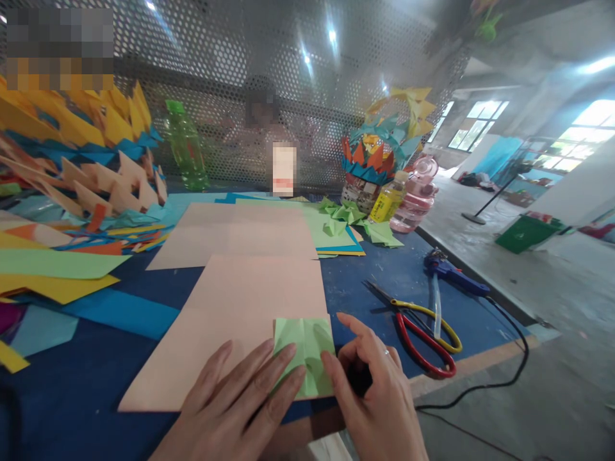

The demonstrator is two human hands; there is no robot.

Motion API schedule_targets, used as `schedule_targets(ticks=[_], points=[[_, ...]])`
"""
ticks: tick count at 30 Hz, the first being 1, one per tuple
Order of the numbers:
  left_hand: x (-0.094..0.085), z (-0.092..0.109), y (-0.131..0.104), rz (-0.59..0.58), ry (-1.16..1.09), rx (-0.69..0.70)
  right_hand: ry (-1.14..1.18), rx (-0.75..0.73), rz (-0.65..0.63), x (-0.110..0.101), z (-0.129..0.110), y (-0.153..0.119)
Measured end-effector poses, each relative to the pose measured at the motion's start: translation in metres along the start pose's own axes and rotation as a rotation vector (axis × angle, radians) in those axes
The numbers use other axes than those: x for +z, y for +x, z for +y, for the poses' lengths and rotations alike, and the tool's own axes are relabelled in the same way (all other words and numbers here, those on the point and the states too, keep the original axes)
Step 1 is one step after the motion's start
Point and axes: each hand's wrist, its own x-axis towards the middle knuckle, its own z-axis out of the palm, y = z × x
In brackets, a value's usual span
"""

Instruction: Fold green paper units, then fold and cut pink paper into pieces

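I press green paper square, creased but unshaped, left hand spread, right hand half-curled; folded green pieces lie beyond.

The single view looks forward and down from the person's head, close above both hands.

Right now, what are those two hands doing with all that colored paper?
The left hand lies with its fingertips on a small green paper that has crease lines in it. The right hand touches its right side with the thumb. The green piece sits on a big pink sheet. To the right, scissors and a blue glue gun lie on the table, and neither hand is on them. Folded green pieces lie farther back.
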Motion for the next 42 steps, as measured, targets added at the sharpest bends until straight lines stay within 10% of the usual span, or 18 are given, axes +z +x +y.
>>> schedule_targets(ticks=[9,22,42], points=[[-0.004,0.000,0.000,-0.052,0.005,0.008,-0.031,-0.014,-0.069,-0.003,0.001,0.001],[-0.002,-0.007,-0.001,0.003,-0.012,0.134,-0.199,-0.432,-0.409,-0.027,0.006,0.007],[0.008,-0.003,-0.003,0.060,-0.050,0.022,-0.061,-0.505,-0.279,-0.022,0.008,0.011]])
